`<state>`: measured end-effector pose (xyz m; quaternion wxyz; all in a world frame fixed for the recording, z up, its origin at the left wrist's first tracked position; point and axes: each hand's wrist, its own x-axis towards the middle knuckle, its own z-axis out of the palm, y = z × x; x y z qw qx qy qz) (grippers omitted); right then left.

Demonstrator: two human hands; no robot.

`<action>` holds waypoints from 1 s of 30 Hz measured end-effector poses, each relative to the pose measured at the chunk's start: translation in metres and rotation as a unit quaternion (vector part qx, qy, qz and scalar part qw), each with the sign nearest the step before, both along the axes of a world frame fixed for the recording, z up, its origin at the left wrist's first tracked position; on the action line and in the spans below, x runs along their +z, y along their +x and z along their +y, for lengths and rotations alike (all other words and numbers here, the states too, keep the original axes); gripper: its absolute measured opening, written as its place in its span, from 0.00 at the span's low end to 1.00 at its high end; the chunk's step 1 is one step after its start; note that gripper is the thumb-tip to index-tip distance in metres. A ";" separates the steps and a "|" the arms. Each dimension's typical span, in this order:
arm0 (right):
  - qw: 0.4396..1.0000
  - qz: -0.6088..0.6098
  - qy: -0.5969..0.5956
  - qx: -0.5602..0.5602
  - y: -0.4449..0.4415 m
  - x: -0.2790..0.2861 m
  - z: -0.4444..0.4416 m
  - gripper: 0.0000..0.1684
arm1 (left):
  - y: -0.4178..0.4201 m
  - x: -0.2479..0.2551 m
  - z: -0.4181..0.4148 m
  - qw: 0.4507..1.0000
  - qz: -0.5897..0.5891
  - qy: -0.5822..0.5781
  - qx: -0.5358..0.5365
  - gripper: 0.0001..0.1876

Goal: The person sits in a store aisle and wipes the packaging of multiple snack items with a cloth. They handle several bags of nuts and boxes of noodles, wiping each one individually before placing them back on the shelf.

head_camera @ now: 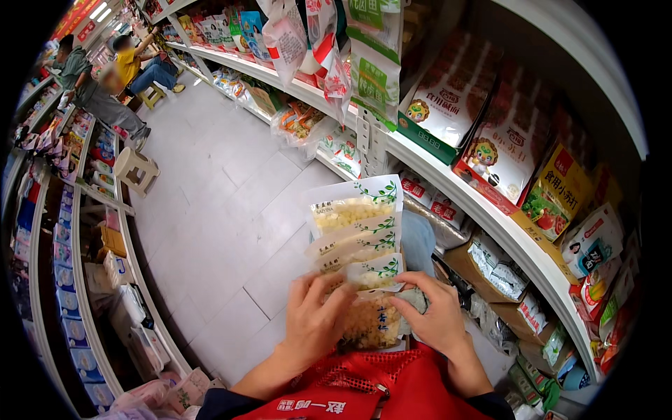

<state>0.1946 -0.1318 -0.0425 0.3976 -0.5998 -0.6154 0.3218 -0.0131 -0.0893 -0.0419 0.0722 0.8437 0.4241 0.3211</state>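
Several clear-windowed food packets with white tops and a printed green vine, such as the farthest one (357, 205), overlap in a row above my lap. The packet nearest me (370, 323) holds pale yellow-brown pieces. At the left edges of the near packets is my left hand (323, 310), its fingers curled and slightly blurred; whether it grips one cannot be told. My right hand (428, 310) pinches the right edge of a near packet between thumb and fingers. A greyish-green cloth-like item (415, 302) shows behind my right fingers.
Shelves of boxed and bagged goods (496, 152) curve along the right, with cartons (493, 268) below. Stocked shelves (73, 294) line the left. A beige plastic stool (137, 170) stands on the tiled floor (220, 210). Farther up the aisle, one person sits on a stool (152, 97) and others are near.
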 end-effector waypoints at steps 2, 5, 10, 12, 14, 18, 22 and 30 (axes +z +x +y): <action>1.000 -0.011 -0.009 -0.007 -0.002 0.001 0.001 0.17 | 0.003 0.003 0.005 1.000 -0.001 0.017 0.022 0.11; 1.000 -0.013 -0.004 -0.008 -0.004 0.001 0.001 0.17 | -0.001 0.003 0.008 0.999 -0.005 -0.011 0.035 0.11; 0.999 -0.032 0.017 0.003 -0.010 -0.010 0.001 0.15 | -0.003 -0.001 0.015 0.996 0.031 -0.066 0.045 0.11; 0.998 -0.051 0.032 0.003 -0.013 -0.012 0.002 0.14 | -0.001 0.003 0.018 0.995 0.063 -0.062 0.038 0.10; 0.997 -0.068 0.047 0.000 -0.015 -0.011 0.003 0.13 | 0.000 0.007 0.018 0.994 0.086 -0.060 0.036 0.09; 0.996 -0.076 0.052 0.002 -0.015 -0.011 0.003 0.13 | 0.002 0.005 0.017 0.995 0.085 -0.052 0.016 0.06; 0.995 -0.082 0.062 0.004 -0.014 -0.007 0.001 0.12 | -0.002 0.013 0.018 0.999 0.006 -0.035 0.003 0.05; 0.991 -0.110 0.083 0.001 -0.016 -0.002 0.004 0.13 | 0.002 0.020 0.039 0.998 -0.056 -0.006 0.019 0.08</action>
